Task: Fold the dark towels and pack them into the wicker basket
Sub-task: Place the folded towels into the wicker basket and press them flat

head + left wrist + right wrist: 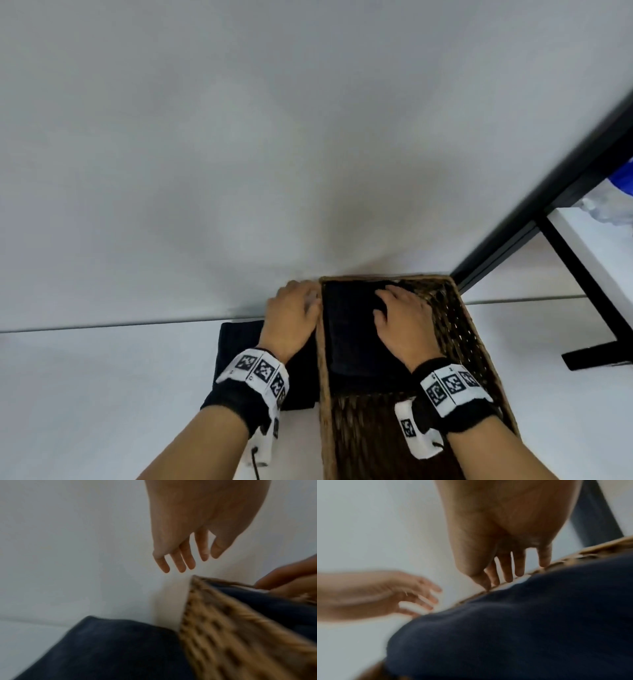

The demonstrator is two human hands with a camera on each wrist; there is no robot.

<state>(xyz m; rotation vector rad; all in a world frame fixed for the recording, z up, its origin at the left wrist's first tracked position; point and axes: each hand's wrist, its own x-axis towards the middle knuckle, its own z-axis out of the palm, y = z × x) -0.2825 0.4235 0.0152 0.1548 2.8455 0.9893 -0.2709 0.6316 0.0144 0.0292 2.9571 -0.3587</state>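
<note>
Dark towel [349, 329] lies in wicker basket [459, 329], right hand [404, 318] flat on it, left hand [291, 318] loose, both grips released.

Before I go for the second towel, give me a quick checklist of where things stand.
1. Towel in the basket lies flat at the far end of the wicker basket: ok.
2. Right hand off that towel: not ok; it rests on it, fingers reaching the far rim.
3. Left hand free: ok; its fingers are spread and hold nothing, beside the basket's left wall.
4. Second towel folded and within reach: ok; it lies on the table against the basket's left side, under the left wrist.
5. Room left in the basket: ok; the near end shows bare wicker.
6. Towel fully seated on the basket floor: cannot tell.
</note>
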